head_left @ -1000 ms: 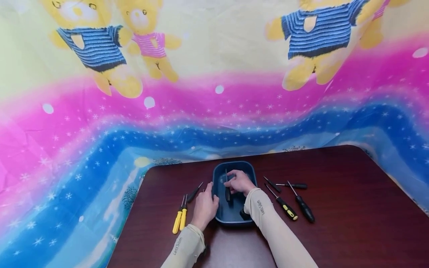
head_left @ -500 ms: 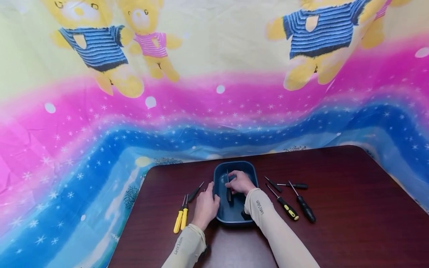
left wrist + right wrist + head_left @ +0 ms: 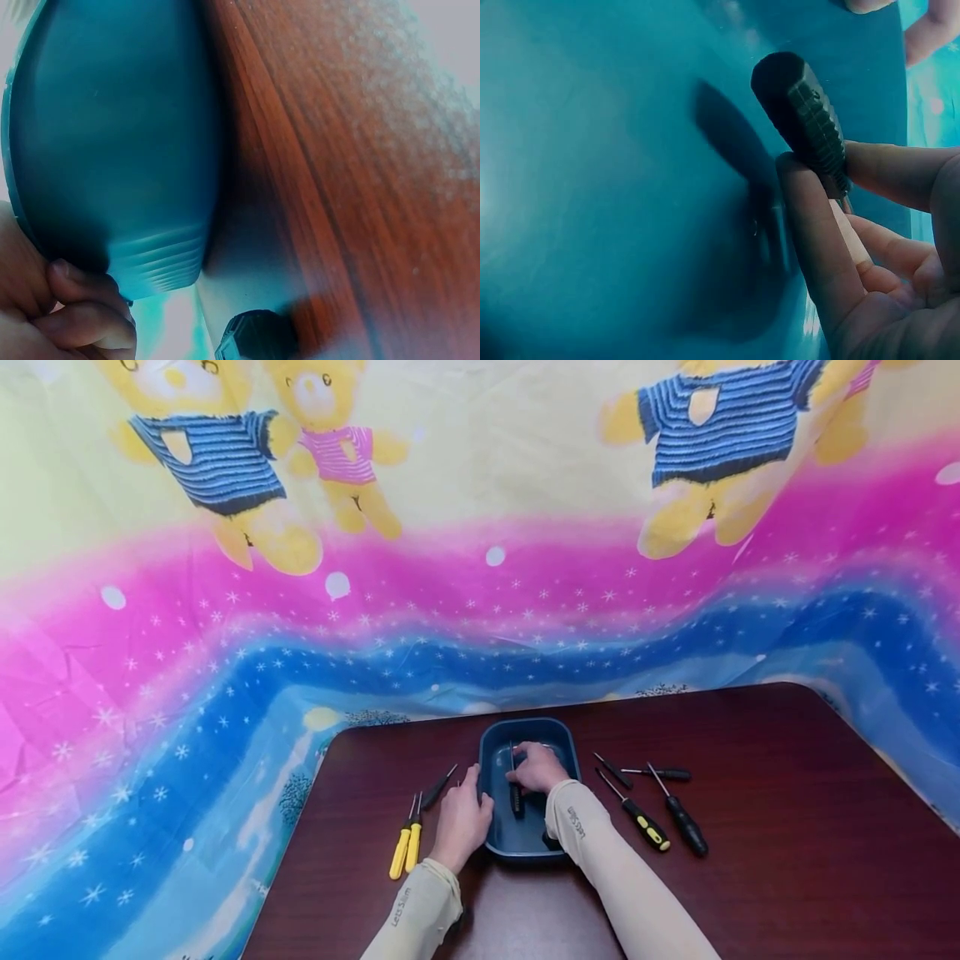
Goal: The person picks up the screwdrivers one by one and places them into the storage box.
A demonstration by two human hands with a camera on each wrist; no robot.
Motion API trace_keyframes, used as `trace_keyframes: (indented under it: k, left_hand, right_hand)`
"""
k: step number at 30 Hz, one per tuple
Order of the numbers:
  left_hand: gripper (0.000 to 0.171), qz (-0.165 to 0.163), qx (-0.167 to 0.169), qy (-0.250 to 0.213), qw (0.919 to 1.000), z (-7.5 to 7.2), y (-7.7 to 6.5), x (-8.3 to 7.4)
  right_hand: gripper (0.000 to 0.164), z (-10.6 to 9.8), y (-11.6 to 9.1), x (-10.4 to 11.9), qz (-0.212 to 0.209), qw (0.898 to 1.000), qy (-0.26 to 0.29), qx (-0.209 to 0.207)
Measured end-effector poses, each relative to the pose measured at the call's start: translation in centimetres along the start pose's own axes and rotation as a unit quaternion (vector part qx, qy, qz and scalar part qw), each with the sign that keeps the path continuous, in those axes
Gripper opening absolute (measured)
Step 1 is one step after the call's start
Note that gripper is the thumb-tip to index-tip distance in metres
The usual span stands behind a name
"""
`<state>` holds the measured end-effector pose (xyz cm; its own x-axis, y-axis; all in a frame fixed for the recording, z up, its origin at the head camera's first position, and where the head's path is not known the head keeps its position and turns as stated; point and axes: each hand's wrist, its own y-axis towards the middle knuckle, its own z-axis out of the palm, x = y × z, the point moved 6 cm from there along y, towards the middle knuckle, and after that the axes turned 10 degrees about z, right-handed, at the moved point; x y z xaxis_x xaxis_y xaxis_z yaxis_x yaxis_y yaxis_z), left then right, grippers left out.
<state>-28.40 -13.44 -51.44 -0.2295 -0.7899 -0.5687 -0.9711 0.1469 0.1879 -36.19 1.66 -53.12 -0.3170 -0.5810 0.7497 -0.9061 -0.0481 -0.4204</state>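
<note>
A dark blue rectangular tray [image 3: 525, 850] stands on the table. My left hand [image 3: 462, 818] grips its left side wall, thumb at the rim; in the left wrist view curled fingers [image 3: 86, 315] lie against the wall. My right hand [image 3: 540, 768] reaches inside the tray and pinches a screwdriver [image 3: 516, 800] by the shaft end of its ribbed black handle. In the right wrist view the screwdriver's handle [image 3: 799, 112] tilts over the tray floor, with the thumb and a finger on opposite sides. The shaft is partly hidden behind the hand.
Left of the tray lie two yellow-handled screwdrivers [image 3: 406, 850] and a black-handled screwdriver [image 3: 437, 789]. To the right are a black-and-yellow screwdriver [image 3: 645, 825], a large black screwdriver [image 3: 686, 825] and two smaller dark ones [image 3: 663, 773]. A printed cloth [image 3: 480, 602] hangs behind the table [image 3: 787, 793].
The head view has shifted slightly. Both hands keep their holds, on the tray wall and on the screwdriver, in nearly the same places.
</note>
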Motion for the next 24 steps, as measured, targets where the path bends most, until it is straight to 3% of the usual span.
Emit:
trace_keyframes:
  k: [13, 24]
  left_hand:
    - [0.055, -0.007, 0.01, -0.013, 0.9998, -0.1, 0.0, 0.1]
    - [0.055, -0.005, 0.008, -0.008, 0.9999, -0.1, -0.1, 0.0]
  right_hand:
    - [0.05, 0.9, 0.3, 0.0, -0.02, 0.999, -0.044, -0.005]
    - [0.05, 1.5, 0.4, 0.1, -0.015, 1.0, -0.016, 0.02]
